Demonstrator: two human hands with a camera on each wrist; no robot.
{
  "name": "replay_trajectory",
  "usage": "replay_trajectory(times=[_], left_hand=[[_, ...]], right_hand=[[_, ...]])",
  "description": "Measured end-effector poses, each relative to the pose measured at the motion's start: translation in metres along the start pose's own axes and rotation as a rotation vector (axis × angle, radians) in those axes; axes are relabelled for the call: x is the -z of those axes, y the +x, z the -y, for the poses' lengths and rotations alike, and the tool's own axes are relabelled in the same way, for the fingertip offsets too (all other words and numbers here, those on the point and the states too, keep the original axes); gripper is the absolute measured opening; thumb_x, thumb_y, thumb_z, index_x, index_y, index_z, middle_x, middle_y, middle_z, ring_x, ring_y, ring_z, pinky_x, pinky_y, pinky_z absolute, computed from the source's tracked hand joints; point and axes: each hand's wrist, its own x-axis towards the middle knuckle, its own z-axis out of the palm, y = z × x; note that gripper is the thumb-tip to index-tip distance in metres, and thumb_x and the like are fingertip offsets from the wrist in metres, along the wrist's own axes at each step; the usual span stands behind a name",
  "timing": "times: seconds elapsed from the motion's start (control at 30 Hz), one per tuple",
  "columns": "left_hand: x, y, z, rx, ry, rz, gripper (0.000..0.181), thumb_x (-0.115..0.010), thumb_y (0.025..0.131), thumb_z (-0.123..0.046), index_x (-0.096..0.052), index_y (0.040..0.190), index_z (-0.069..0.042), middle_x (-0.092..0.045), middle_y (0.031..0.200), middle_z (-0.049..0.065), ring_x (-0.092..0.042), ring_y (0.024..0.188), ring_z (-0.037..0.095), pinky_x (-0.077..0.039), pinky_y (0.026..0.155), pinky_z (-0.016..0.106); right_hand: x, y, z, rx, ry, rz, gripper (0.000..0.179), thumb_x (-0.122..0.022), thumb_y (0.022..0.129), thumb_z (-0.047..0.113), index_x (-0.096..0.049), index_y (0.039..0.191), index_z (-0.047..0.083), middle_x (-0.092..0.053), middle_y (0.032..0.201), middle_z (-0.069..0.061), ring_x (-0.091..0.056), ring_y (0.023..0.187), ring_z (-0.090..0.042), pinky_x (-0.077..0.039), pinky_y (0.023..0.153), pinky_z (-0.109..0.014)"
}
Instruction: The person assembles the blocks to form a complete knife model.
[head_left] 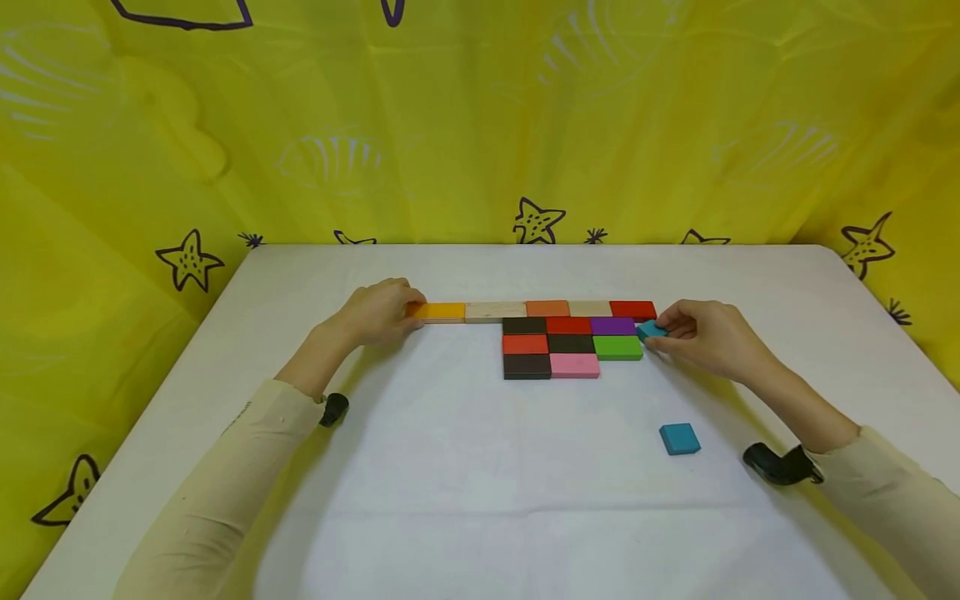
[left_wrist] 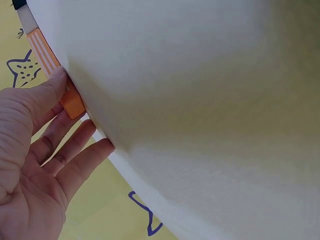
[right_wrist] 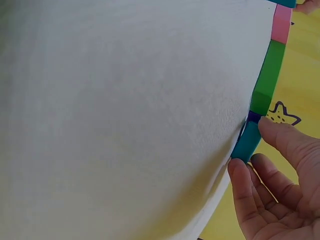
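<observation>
My left hand [head_left: 381,312] pinches the left end of a flat orange block [head_left: 446,312], which heads a long row of coloured blocks. In the left wrist view, the thumb lies on the orange block [left_wrist: 46,52] and the index finger passes behind it. Between thumb and fingertips, my right hand [head_left: 708,335] holds a small teal block [head_left: 648,331] at the right end of the second row. That block sits right beside a purple block [head_left: 613,326]; the right wrist view shows the teal block [right_wrist: 246,142] slightly tilted, near a green block [right_wrist: 268,77].
Further along the top row are a pale wood block [head_left: 495,312], an orange-red one and a red block [head_left: 633,311]. Below lie dark, red, green and pink [head_left: 574,366] blocks. A second teal block [head_left: 679,438] lies nearer on the white table [head_left: 465,458]. Yellow cloth [head_left: 450,108] hangs behind.
</observation>
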Motion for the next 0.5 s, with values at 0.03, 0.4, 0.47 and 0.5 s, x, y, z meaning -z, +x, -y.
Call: replay_trajectory(times=[0.03,0.4,0.47,0.5], left_hand=[[-0.0002,0.0,0.0005,0.0,-0.001,-0.001,0.032,-0.073,0.095,-0.02,-0.071,0.123,-0.004,-0.062,0.103,0.009,-0.054,0.089,0.024,-0.045,0.069,0.038],[-0.0007,0.0,0.0011,-0.011,0.002,-0.008,0.031,-0.073,0.095,-0.021,-0.071,0.122,-0.005,-0.062,0.102,0.009,-0.054,0.088,0.024,-0.045,0.068,0.038],[-0.0004,0.0001,0.0008,-0.019,0.004,-0.015,0.03,-0.073,0.095,-0.02,-0.072,0.121,-0.005,-0.063,0.1,0.009,-0.054,0.086,0.024,-0.046,0.067,0.038],[-0.0002,0.0001,0.0008,-0.022,0.006,-0.017,0.03,-0.074,0.095,-0.02,-0.072,0.12,-0.005,-0.062,0.099,0.009,-0.054,0.086,0.024,-0.046,0.067,0.038]], right_hand=[[-0.0001,0.0007,-0.0002,0.001,-0.002,-0.001,0.037,-0.082,0.089,0.024,-0.07,0.109,-0.005,-0.071,0.096,-0.013,-0.062,0.088,-0.029,-0.048,0.07,-0.02],[0.0001,0.005,0.0,-0.002,-0.002,0.022,0.038,-0.083,0.088,0.021,-0.069,0.11,-0.006,-0.071,0.097,-0.014,-0.063,0.09,-0.029,-0.048,0.073,-0.021],[0.0006,0.0051,-0.0005,0.007,0.005,0.029,0.035,-0.083,0.088,0.018,-0.069,0.109,-0.006,-0.071,0.097,-0.014,-0.063,0.089,-0.029,-0.047,0.072,-0.017],[0.0007,0.0052,-0.0005,0.013,0.008,0.031,0.033,-0.082,0.088,0.016,-0.069,0.109,-0.006,-0.071,0.097,-0.014,-0.064,0.089,-0.029,-0.047,0.071,-0.015]])
